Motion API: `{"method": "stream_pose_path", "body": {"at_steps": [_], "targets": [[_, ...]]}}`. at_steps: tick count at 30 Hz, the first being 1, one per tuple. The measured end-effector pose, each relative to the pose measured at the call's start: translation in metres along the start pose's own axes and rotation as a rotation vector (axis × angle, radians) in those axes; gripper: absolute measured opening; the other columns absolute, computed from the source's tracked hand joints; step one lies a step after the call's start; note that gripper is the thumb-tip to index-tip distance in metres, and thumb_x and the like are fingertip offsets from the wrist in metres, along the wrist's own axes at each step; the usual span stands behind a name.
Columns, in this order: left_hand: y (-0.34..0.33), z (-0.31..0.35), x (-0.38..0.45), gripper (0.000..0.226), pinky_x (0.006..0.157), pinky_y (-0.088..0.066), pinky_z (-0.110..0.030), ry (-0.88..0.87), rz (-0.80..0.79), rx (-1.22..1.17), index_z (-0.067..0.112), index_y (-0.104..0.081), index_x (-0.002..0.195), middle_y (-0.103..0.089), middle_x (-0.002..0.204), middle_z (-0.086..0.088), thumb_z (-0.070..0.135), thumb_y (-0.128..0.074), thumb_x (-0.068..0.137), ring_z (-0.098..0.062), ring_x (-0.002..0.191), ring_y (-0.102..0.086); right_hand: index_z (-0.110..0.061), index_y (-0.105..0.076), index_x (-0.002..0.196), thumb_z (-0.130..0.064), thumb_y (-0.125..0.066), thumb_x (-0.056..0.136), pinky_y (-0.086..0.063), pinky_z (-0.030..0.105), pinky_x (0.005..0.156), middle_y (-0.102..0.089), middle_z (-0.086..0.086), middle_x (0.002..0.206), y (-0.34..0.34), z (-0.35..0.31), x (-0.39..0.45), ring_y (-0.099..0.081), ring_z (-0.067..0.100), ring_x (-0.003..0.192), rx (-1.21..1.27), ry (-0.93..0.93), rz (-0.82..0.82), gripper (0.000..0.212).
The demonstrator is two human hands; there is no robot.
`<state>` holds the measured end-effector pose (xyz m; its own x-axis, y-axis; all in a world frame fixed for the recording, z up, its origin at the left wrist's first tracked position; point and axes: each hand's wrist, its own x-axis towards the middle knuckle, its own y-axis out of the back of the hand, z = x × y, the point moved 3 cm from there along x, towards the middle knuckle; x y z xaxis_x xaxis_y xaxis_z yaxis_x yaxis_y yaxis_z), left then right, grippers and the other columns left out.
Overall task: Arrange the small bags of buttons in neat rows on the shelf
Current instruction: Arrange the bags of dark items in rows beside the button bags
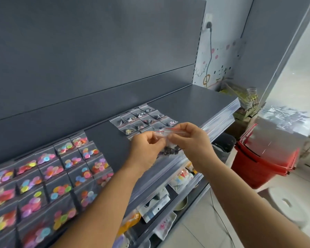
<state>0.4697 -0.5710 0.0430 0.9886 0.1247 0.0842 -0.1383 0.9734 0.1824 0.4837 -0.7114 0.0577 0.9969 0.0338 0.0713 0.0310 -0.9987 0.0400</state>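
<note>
Bag (168,140) — between both hands' fingers (172,136).

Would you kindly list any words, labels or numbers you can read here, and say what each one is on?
None can be read for certain.
White packet on the lower shelf: large red and blue letters, too blurred to read.
White and blue packet below it: print too small to read.
Held bag, coloured button bags and dark button bags: no text visible.
</note>
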Motion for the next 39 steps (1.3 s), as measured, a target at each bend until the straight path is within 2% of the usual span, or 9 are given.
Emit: {"method": "stream_pose_path", "body": {"at_steps": [4,9,13,19,22,25,29,34,39], "targets": [[-0.015,-0.008,0.044,0.007,0.074,-0.055,-0.043,0.010,0.075,-0.007,0.012,-0.069,0.074,-0.069,0.072,-0.007,0.012,-0.064,0.080,-0.017,0.066,-0.059,-0.008,-0.060,0.090,-0.005,-0.074,0.076,-0.054,0.037,0.071,-0.067,0.015,0.082,0.015,0.007,0.038,-0.063,0.023,0.072,0.011,-0.095,-0.042,0.020],[-0.020,-0.011,0.098,0.009,0.077,-0.054,-0.053,0.016,0.144,-0.001,0.009,-0.068,0.076,-0.071,0.078,-0.014,0.017,-0.065,0.080,-0.029,0.070,-0.064,0.003,-0.061,0.094,0.004,-0.068,0.078,-0.051,0.020,0.056,-0.059,0.009,0.074,0.022,0.019,0.093,-0.055,0.014,0.062,-0.026,-0.240,-0.178,0.018],[-0.027,-0.012,0.124,0.010,0.076,-0.054,-0.055,0.027,0.180,0.002,0.010,-0.068,0.077,-0.071,0.079,-0.015,0.019,-0.064,0.079,-0.040,0.083,-0.065,-0.001,-0.065,0.084,0.005,-0.068,0.079,-0.052,0.019,0.056,-0.062,0.008,0.069,0.034,0.026,0.129,-0.057,0.013,0.060,-0.023,-0.244,-0.177,0.008],[-0.028,-0.015,0.140,0.007,0.079,-0.055,-0.050,0.076,0.293,0.020,0.013,-0.068,0.077,-0.071,0.080,-0.012,0.019,-0.066,0.081,-0.032,0.079,-0.066,-0.006,-0.070,0.087,-0.012,-0.065,0.085,-0.049,0.019,0.056,-0.064,0.001,0.068,0.043,0.038,0.161,-0.056,0.011,0.061,-0.024,-0.207,-0.149,0.008],[-0.033,-0.016,0.139,0.007,0.079,-0.054,-0.051,0.076,0.308,0.049,0.012,-0.069,0.079,-0.072,0.079,-0.011,0.017,-0.065,0.082,-0.034,0.082,-0.067,-0.014,-0.072,0.090,-0.028,-0.067,0.085,-0.049,0.024,0.063,-0.068,0.000,0.077,0.032,0.038,0.172,-0.058,0.009,0.067,-0.028,-0.170,-0.262,0.016],[-0.037,-0.020,0.130,0.010,0.075,-0.054,-0.045,0.096,0.372,0.092,0.010,-0.068,0.078,-0.071,0.078,-0.012,0.018,-0.065,0.083,-0.033,0.077,-0.066,-0.010,-0.072,0.082,-0.021,-0.065,0.086,-0.050,0.028,0.066,-0.066,0.003,0.072,0.023,0.038,0.177,-0.057,0.012,0.066,-0.011,-0.162,-0.335,0.014],[-0.034,-0.023,0.108,0.020,0.064,-0.048,-0.039,0.187,0.508,0.148,0.005,-0.066,0.080,-0.069,0.080,-0.016,0.024,-0.063,0.081,-0.016,0.064,-0.055,-0.007,-0.071,0.080,-0.019,-0.064,0.086,-0.049,0.026,0.063,-0.064,0.005,0.072,0.025,0.042,0.181,-0.054,0.013,0.065,0.062,-0.215,-0.396,0.015],[-0.036,-0.023,0.076,0.021,0.070,-0.053,-0.044,0.262,0.584,0.127,0.003,-0.067,0.084,-0.069,0.083,-0.016,0.024,-0.064,0.081,-0.018,0.070,-0.060,-0.015,-0.070,0.073,-0.022,-0.068,0.085,-0.049,0.022,0.061,-0.068,-0.002,0.067,0.009,0.042,0.166,-0.060,0.010,0.065,-0.040,-0.187,-0.687,0.014],[-0.023,-0.029,0.047,0.015,0.056,-0.051,-0.018,0.285,0.724,0.117,0.014,-0.069,0.077,-0.070,0.077,-0.005,0.025,-0.063,0.084,-0.002,0.058,-0.058,-0.016,-0.063,0.059,-0.012,-0.065,0.086,-0.052,0.021,0.056,-0.061,-0.001,0.057,0.011,0.047,0.165,-0.055,0.011,0.058,-0.086,-0.155,-0.639,0.027]]}}
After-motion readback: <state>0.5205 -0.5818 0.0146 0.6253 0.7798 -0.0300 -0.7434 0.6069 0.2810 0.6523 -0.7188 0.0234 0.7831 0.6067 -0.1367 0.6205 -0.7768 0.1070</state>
